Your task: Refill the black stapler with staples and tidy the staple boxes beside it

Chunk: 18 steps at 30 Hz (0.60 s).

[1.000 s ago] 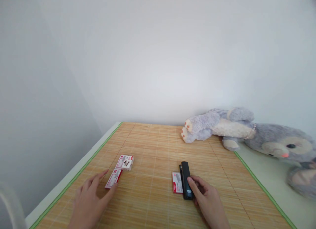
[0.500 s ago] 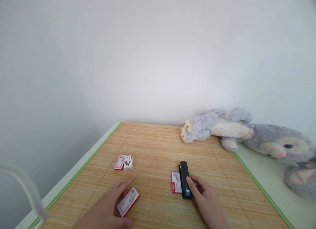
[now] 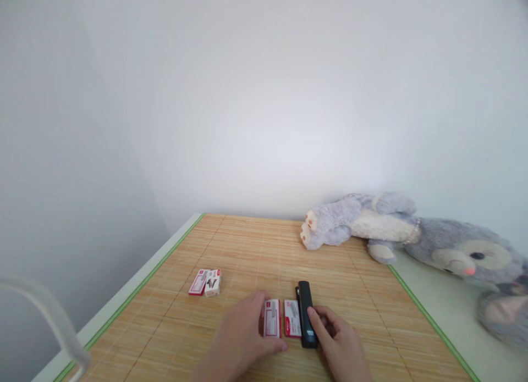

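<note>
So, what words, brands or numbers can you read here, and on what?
No text is readable.
Red-and-white box at the left hand: print too blurred.
Middle box beside the stapler: print too blurred.
Stapler: pale mark, too small.
White box with dark picture: print too small.
Red-edged box at its left: likewise.

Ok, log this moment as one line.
left hand around red-bordered box; right hand on black stapler; second box between red-bordered box and stapler; two boxes farther left; plush toy right
</note>
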{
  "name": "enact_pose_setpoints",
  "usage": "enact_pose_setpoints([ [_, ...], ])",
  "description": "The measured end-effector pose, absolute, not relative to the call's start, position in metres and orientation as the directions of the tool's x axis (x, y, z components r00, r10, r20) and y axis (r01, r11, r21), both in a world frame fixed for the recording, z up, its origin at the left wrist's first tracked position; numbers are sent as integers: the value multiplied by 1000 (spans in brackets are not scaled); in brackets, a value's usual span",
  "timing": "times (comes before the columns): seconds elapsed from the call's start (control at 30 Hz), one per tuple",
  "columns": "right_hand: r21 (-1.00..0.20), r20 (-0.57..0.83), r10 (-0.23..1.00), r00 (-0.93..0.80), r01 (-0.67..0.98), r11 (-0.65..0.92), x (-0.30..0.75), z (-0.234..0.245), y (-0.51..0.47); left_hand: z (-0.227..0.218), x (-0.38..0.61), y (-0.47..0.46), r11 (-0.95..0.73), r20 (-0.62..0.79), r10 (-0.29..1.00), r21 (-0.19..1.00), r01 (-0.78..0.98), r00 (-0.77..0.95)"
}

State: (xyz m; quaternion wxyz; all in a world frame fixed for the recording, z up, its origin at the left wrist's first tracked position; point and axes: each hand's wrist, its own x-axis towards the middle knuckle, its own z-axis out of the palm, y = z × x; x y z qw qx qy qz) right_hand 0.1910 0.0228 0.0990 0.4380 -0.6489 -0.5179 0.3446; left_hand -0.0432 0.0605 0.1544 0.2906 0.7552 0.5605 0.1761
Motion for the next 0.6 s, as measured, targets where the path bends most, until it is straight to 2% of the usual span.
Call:
enact_pose_setpoints([
  [0.17,-922,13,977,211,381,-70,191,98,24,149,-20,80,-247,-97,902,682,688,420],
  [0.4,-927,2,981,195,368,-72,191,95,24,145,-21,79,-150,-187,841,822,550,508],
  [0.6,-931,14,983,184,360,-55,191,95,23,148,-15,75,-256,-54,870,800,543,490],
])
